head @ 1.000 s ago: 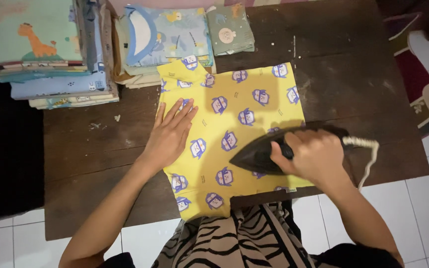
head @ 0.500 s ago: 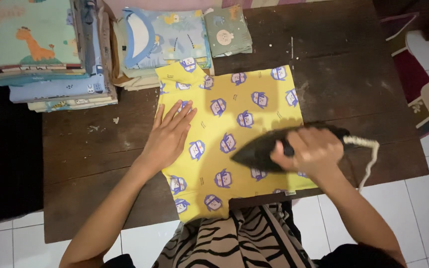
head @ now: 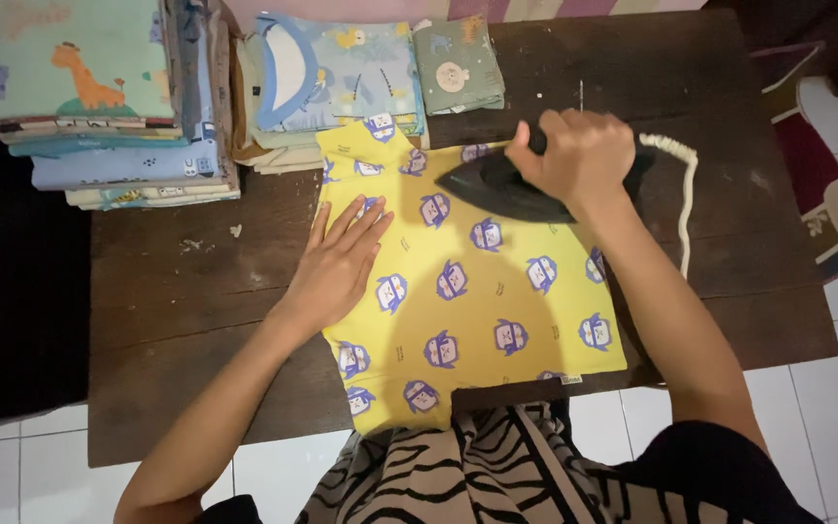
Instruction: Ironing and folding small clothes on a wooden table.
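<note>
At the far left of the worktop, a tall stack of folded clothes is piled at the back corner, and a lower pile of folded baby garments lies just beside it. Bare dark wood is left in front of both piles. The left hand is laid flat, fingers spread, on the left edge of the yellow printed shirt, which is pinned there. The shirt is spread across the middle of the worktop; its far sleeve touches the lower pile and its near hem hangs over the front edge, by the striped lap.

Since a second ago, the black iron has been carried from the near right part of the shirt up to its far edge, so the lower cloth is now uncovered and seems already pressed. The right hand is closed around the iron's handle. The white cord trails off to the right.

Open wood is left to the right of the shirt; little room is left beyond the iron's nose before the folded piles.
</note>
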